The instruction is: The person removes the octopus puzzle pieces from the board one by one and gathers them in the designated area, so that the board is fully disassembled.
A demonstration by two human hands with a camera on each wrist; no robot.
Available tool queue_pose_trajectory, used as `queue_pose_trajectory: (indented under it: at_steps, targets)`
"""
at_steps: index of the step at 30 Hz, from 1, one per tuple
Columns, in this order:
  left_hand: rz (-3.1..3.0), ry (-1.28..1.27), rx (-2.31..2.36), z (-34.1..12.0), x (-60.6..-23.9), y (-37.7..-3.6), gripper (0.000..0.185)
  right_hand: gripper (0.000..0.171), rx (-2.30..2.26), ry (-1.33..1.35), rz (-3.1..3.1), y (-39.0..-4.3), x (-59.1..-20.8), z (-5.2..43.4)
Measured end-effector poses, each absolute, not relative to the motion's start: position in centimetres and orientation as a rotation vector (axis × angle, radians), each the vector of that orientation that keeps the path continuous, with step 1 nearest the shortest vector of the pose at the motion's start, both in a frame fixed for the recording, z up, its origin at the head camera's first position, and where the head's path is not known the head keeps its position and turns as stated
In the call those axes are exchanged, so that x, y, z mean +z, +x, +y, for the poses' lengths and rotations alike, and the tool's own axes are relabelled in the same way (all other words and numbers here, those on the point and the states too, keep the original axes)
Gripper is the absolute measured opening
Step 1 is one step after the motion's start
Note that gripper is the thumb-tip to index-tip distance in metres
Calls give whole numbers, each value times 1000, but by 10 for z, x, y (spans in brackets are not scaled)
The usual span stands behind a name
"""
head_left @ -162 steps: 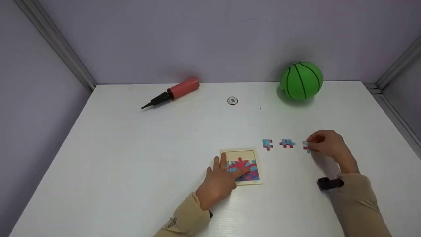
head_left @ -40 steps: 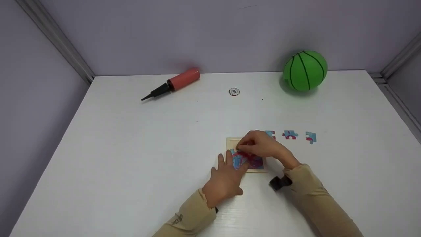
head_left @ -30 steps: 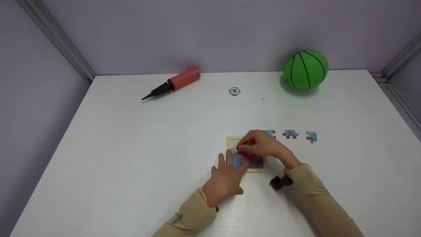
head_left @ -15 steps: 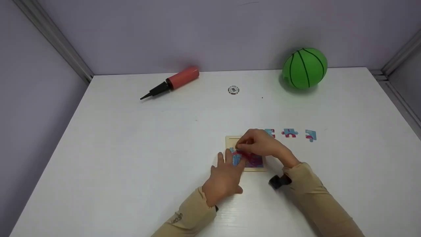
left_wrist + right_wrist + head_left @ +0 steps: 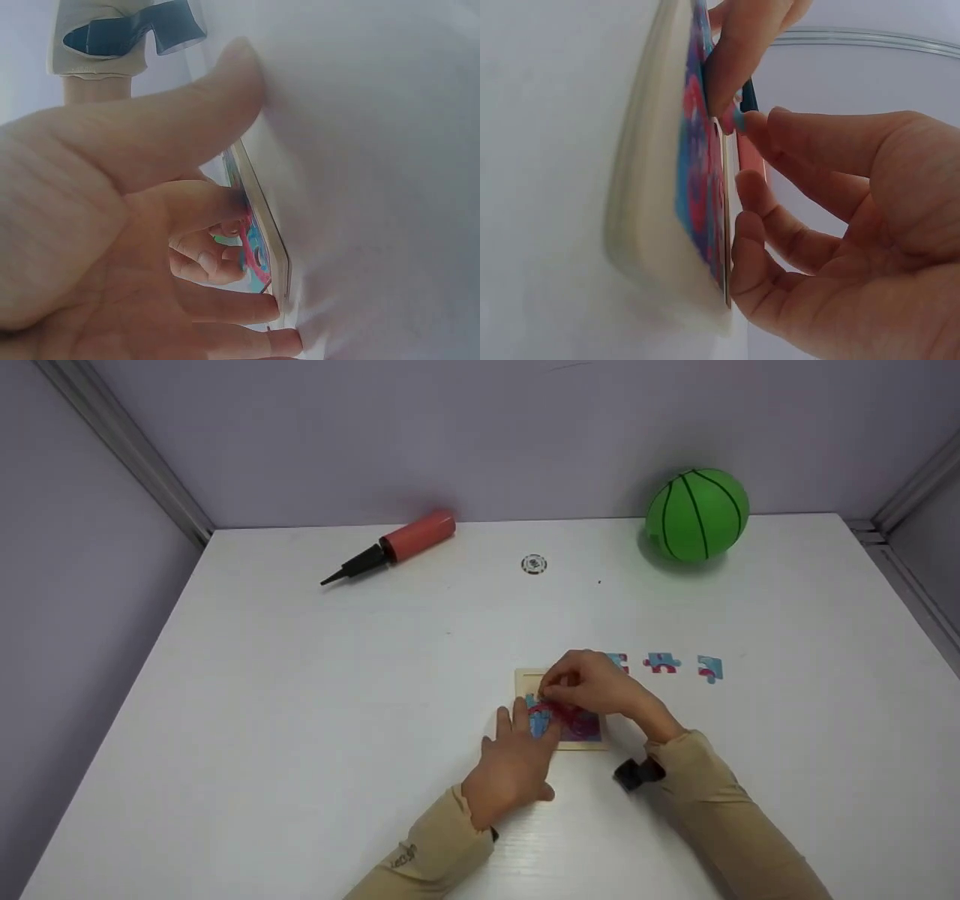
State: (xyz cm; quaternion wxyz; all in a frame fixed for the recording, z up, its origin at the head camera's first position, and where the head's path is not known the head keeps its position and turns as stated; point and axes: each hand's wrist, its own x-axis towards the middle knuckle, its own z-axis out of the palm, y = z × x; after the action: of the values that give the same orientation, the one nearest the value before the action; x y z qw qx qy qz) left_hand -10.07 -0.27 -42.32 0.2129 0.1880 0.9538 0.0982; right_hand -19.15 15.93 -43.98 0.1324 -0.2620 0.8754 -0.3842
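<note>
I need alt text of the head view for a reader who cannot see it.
A person's left hand touches a small puzzle on a white table while the right hand bends over the puzzle's upper part. Three loose pieces, one partly hidden, lie in a row to the right; farther back are a red pump, a chip and a green ball.

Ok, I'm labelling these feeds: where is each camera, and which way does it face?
Head: worn there, facing forward and down at the table; left grip, right grip and sleeves show.
Left wrist: worn there, facing across the table to the puzzle board; left grip near, right grip and sleeve beyond.
Right wrist: worn there, facing the puzzle board from the other side; right grip near, part of left grip beyond.
Wrist views share the puzzle board.
</note>
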Motion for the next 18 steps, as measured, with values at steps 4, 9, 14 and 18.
queue_pose_trajectory:
  at_steps: [4,9,14,18]
  targets:
    - [2648,519,279,-3,-424,-101,84,4,-1143,-792,2503,-192,-439,157]
    - [2652,525,283,-3,-424,-102,83,4,-1187,-822,2452,-191,-438,155]
    - [2673,540,271,-3,-423,-102,85,5,-1274,-733,2477,-192,-440,157]
    - [2685,545,277,-3,-424,-101,86,7,-1390,-578,2454,-193,-439,162]
